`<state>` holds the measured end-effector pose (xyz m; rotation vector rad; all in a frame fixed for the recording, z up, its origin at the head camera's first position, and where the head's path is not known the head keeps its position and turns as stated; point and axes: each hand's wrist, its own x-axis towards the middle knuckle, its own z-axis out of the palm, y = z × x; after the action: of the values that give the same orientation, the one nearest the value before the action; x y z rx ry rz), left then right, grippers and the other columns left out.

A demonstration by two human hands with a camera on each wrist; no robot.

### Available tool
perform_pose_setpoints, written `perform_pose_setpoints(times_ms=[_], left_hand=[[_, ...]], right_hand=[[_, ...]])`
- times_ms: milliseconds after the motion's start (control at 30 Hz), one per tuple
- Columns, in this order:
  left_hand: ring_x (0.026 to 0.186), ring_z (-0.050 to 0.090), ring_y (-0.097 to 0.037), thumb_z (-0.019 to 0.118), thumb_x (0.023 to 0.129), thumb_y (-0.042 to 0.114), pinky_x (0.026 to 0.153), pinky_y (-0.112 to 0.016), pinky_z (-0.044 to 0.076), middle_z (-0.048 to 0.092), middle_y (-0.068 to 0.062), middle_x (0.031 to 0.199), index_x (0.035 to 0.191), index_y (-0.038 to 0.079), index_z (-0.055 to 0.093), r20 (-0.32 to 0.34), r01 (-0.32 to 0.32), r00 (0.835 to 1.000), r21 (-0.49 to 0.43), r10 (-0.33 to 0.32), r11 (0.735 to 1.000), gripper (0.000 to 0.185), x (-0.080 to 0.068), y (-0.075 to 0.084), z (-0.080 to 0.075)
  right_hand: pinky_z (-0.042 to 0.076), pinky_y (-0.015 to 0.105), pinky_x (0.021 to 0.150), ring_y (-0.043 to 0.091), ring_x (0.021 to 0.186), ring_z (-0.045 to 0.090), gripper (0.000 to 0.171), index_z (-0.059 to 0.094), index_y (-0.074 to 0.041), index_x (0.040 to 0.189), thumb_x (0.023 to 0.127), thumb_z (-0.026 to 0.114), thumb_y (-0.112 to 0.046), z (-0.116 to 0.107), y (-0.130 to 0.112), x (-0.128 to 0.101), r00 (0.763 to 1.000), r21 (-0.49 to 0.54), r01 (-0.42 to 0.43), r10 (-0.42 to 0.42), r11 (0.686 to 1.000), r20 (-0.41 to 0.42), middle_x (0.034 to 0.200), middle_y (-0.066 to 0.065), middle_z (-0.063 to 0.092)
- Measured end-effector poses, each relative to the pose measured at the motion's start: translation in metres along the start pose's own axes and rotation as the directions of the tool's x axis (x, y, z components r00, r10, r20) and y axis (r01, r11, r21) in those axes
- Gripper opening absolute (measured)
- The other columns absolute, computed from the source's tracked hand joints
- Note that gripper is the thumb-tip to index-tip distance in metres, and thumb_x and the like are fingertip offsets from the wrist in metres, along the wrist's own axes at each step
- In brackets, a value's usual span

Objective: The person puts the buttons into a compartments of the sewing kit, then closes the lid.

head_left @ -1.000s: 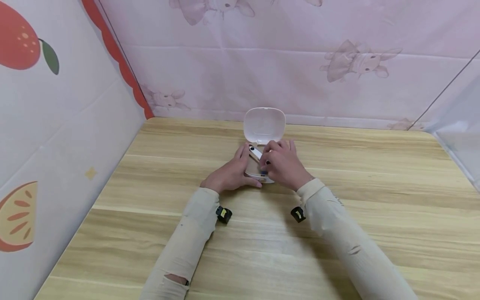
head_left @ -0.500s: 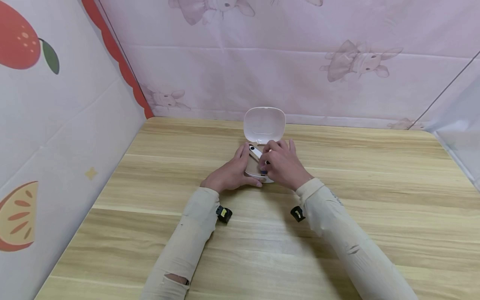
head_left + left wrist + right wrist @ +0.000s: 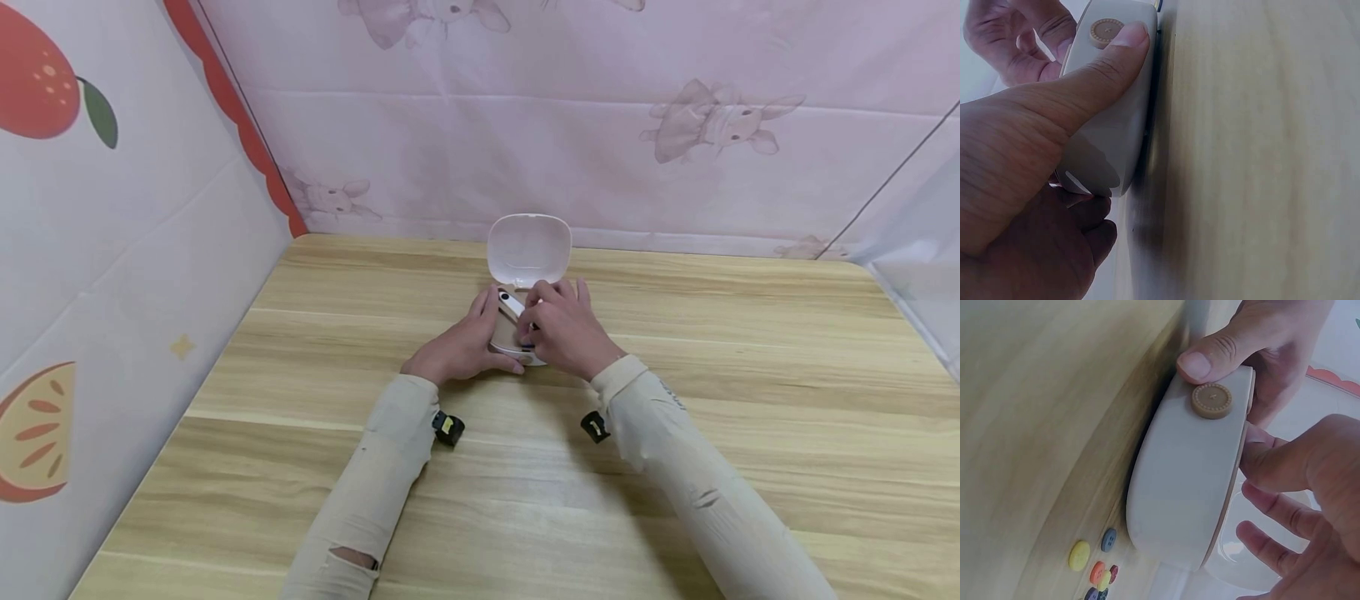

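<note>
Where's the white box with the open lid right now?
In the head view the white box sits mid-table, between the left hand and right hand.

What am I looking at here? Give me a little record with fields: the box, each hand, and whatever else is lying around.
Box: white hinged box with a tan button clasp, lid standing open
Left hand: left hand grips the box's side, thumb pressed by the clasp
Right hand: right hand over the open box, fingers curled; what they hold is hidden
Inside box: contents not clear
Nearby: loose coloured buttons on the wooden table beside the box
Backdrop: pink bunny-print cloth
</note>
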<state>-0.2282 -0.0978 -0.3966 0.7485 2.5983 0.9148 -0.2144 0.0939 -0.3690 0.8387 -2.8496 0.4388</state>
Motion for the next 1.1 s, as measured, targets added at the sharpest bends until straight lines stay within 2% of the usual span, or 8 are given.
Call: perform_pose_setpoints(times_ms=[167,367,600,733,900,1100], left_hand=[[0.152,0.012,-0.020,0.079,0.087,0.040,0.120,-0.037,0.025,-0.004,-0.010,0.167,0.159,0.005,-0.017,-0.001,0.003,1.000,-0.001,-0.003,1.000,0.125,-0.0003,0.0005,0.0003],[0.149,0.018,-0.019,0.080,0.087,0.040,0.120,-0.036,0.026,0.000,-0.009,0.166,0.160,0.005,-0.016,-0.011,-0.010,1.000,-0.007,0.010,1.000,0.125,0.0000,-0.0003,0.0006],[0.146,0.022,-0.019,0.080,0.087,0.039,0.119,-0.036,0.028,0.006,-0.008,0.163,0.161,0.007,-0.012,-0.021,-0.018,1.000,-0.011,0.017,1.000,0.123,0.0003,-0.0008,0.0006],[0.147,0.021,-0.020,0.081,0.087,0.038,0.119,-0.036,0.027,0.004,-0.009,0.164,0.161,0.007,-0.012,-0.020,-0.016,1.000,-0.017,0.015,1.000,0.123,0.0001,-0.0002,0.0004],[0.148,0.020,-0.020,0.081,0.087,0.038,0.119,-0.037,0.027,0.002,-0.010,0.165,0.161,0.007,-0.014,-0.017,-0.008,1.000,-0.018,0.008,1.000,0.124,0.0001,0.0002,0.0000],[0.146,0.023,-0.020,0.081,0.087,0.037,0.118,-0.036,0.028,0.006,-0.009,0.163,0.161,0.007,-0.012,-0.021,-0.017,1.000,-0.027,0.017,0.999,0.123,0.0005,-0.0004,-0.0002]], right_hand=[[0.027,0.055,0.098,0.033,0.112,0.046,0.015,0.080,-0.019,0.081,0.079,0.083,-0.005,-0.0010,-0.0012,0.0006,1.000,0.003,-0.016,0.016,1.000,0.014,0.113,0.005,0.060],[0.024,0.064,0.104,0.035,0.114,0.045,0.013,0.080,-0.020,0.081,0.081,0.084,-0.007,-0.0008,-0.0007,0.0010,0.999,0.014,-0.041,0.040,0.999,0.029,0.114,0.005,0.060],[0.021,0.068,0.106,0.035,0.116,0.045,0.013,0.080,-0.020,0.082,0.082,0.084,-0.008,-0.0016,-0.0004,0.0011,0.999,0.029,-0.043,0.042,0.999,0.033,0.116,0.005,0.061],[0.018,0.072,0.107,0.036,0.117,0.045,0.013,0.081,-0.020,0.083,0.082,0.083,-0.007,-0.0025,0.0001,0.0009,0.998,0.034,-0.047,0.045,0.998,0.037,0.117,0.006,0.061],[0.017,0.072,0.108,0.036,0.117,0.045,0.013,0.082,-0.020,0.084,0.082,0.083,-0.006,-0.0029,0.0007,0.0004,0.998,0.038,-0.049,0.047,0.998,0.038,0.117,0.006,0.061],[0.019,0.069,0.106,0.035,0.116,0.045,0.014,0.082,-0.020,0.084,0.082,0.083,-0.006,-0.0030,0.0012,0.0004,0.999,0.043,-0.043,0.042,0.998,0.035,0.116,0.006,0.061]])
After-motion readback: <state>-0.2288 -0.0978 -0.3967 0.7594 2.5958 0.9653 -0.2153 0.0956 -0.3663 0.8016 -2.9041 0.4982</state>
